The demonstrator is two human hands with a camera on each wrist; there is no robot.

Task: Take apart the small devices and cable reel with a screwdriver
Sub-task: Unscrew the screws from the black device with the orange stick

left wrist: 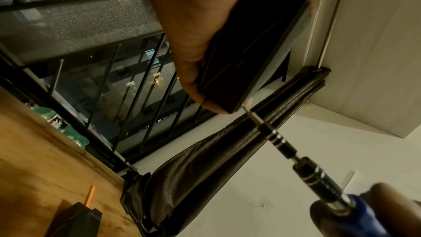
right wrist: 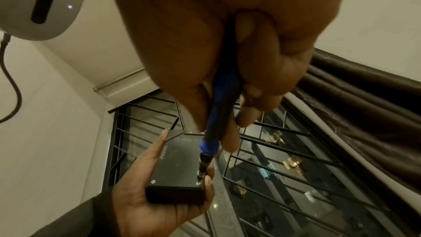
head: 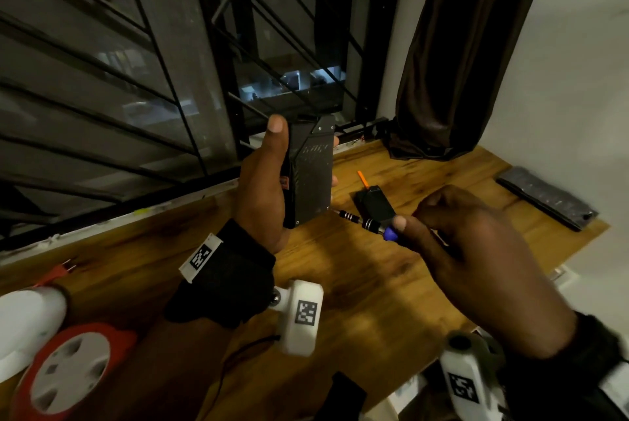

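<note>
My left hand (head: 269,182) grips a flat black box-shaped device (head: 311,175) upright above the wooden table (head: 340,301), thumb along its left edge and fingers behind. In the right wrist view the device (right wrist: 180,165) shows a screw at each near corner. My right hand (head: 476,250) pinches a screwdriver (head: 367,225) with a blue and black handle. Its tip sits on the device's lower right corner screw (right wrist: 198,183). The left wrist view shows the bit (left wrist: 250,114) touching that corner of the device (left wrist: 255,46). A red and white cable reel (head: 64,373) lies at the table's near left.
A second small black device (head: 376,204) with an orange stub (head: 362,179) lies on the table behind the screwdriver. A dark flat case (head: 544,197) rests at the far right edge. A barred window (head: 136,63) and a brown curtain (head: 459,63) stand behind the table.
</note>
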